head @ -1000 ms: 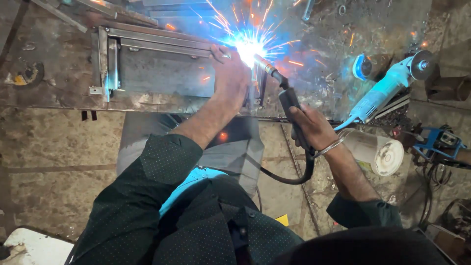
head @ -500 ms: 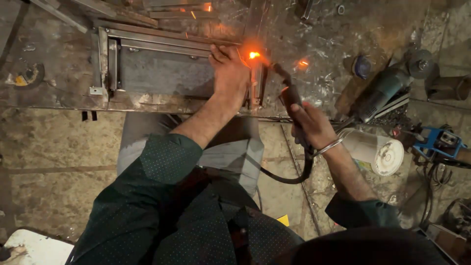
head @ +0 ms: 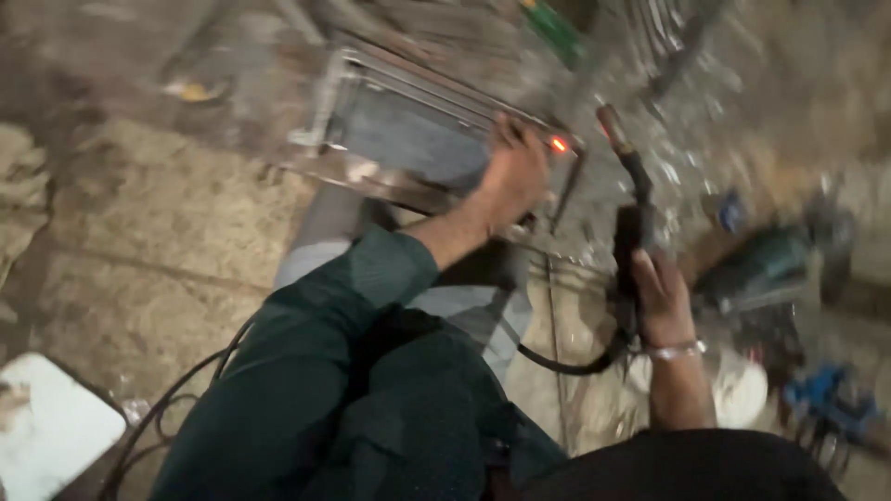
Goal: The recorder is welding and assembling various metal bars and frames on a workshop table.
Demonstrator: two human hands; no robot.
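My left hand presses flat, fingers spread, on the far right corner of the metal frame. My right hand grips the welding torch shut. Its long axis points far, its tip just right of the glowing spot.

packages: none | labels: none | signs: none | screens: none
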